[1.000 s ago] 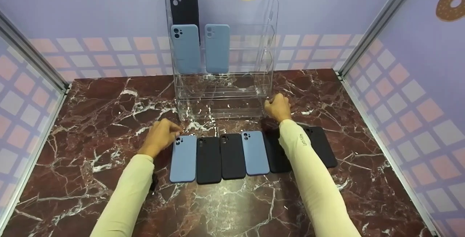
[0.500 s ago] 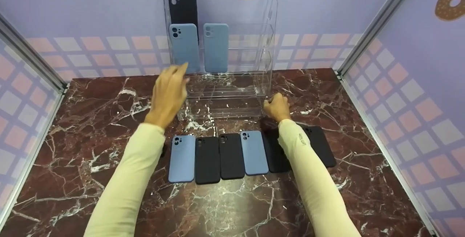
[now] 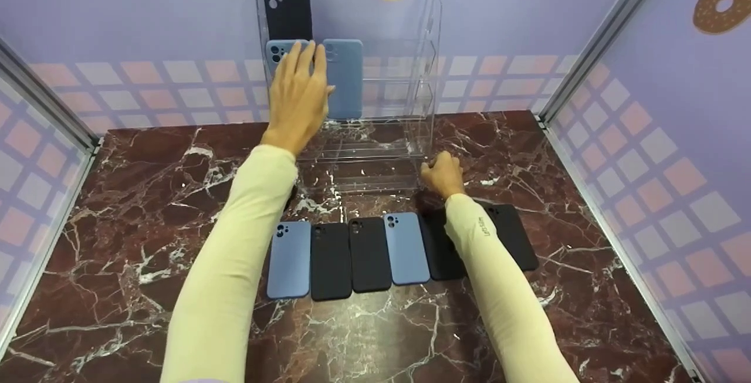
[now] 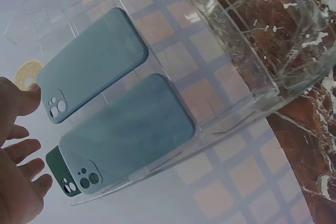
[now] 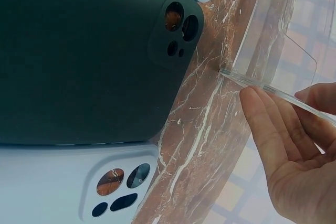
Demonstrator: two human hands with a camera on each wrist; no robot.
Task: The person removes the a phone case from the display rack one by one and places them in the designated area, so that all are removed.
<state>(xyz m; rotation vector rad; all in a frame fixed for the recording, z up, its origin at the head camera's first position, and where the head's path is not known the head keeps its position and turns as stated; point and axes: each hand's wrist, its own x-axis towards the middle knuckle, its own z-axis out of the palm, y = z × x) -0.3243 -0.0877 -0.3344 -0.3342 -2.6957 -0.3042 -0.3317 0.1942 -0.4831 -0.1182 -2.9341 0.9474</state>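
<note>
My left hand (image 3: 298,95) is raised in front of the clear tiered display rack (image 3: 381,159), fingers extended and holding nothing. It partly covers the left blue phone case (image 3: 276,51) in the head view; the right blue phone case (image 3: 346,90) stands beside it. In the left wrist view the thumb is by the camera end of the right blue case (image 4: 94,66); I cannot tell whether it touches. A black phone case (image 3: 288,13) stands on the tier behind. My right hand (image 3: 444,175) pinches the rack's clear side panel (image 5: 273,92) between thumb and fingers.
Before the rack, a row of phone cases lies on the marbled table (image 3: 375,342): blue (image 3: 289,260), black (image 3: 330,263), black (image 3: 371,257), blue (image 3: 406,248), then black ones partly under the right sleeve (image 3: 499,277). Patterned walls (image 3: 528,7) enclose the back and sides.
My left hand has risen from beside the leftmost blue case in the row to the blue cases on the rack, its fingers spreading out. My right hand keeps its place on the rack.
</note>
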